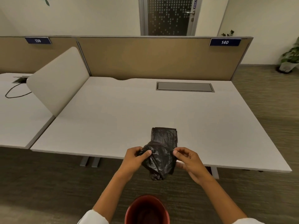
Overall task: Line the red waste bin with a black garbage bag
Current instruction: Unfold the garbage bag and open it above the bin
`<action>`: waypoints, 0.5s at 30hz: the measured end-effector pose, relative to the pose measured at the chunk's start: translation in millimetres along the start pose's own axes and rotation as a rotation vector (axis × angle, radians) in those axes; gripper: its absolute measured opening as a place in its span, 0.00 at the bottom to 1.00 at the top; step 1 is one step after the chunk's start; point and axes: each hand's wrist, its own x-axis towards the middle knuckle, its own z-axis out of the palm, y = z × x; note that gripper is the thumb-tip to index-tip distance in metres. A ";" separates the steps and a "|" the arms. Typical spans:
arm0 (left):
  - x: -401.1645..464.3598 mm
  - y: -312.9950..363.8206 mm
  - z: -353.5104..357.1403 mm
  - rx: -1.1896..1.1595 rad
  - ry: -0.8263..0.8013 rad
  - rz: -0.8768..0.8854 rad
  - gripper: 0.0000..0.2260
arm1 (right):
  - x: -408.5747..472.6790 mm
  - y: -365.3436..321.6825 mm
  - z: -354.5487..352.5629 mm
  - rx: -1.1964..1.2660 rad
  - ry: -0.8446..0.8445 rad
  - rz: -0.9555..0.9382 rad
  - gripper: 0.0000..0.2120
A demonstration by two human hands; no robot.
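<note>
A black garbage bag (159,160) hangs crumpled between my two hands at the front edge of the desk. My left hand (135,156) pinches its left side with thumb and fingers. My right hand (187,159) pinches its right side. The bag's upper part, still folded flat (164,134), lies on the desk top. The red waste bin (129,212) stands on the floor directly below my hands, open side up, at the bottom of the view; its lower part is cut off.
The white desk (113,118) has a grey cable hatch (185,86) at the back and a tan partition (153,57) behind it. A white side divider (56,81) stands left. A potted plant (289,60) sits on the carpet far right.
</note>
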 end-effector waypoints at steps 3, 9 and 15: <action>-17.6 -7.8 3.2 -0.058 0.068 -0.081 0.17 | -23.9 19.8 6.1 -0.251 0.023 -0.009 0.23; -46.4 -21.4 19.8 -0.199 0.147 -0.283 0.14 | -71.5 69.2 30.5 -0.631 -0.123 -0.209 0.35; -70.2 -24.9 27.4 -0.256 0.088 -0.357 0.12 | -78.3 84.5 52.4 -0.520 -0.072 -0.263 0.12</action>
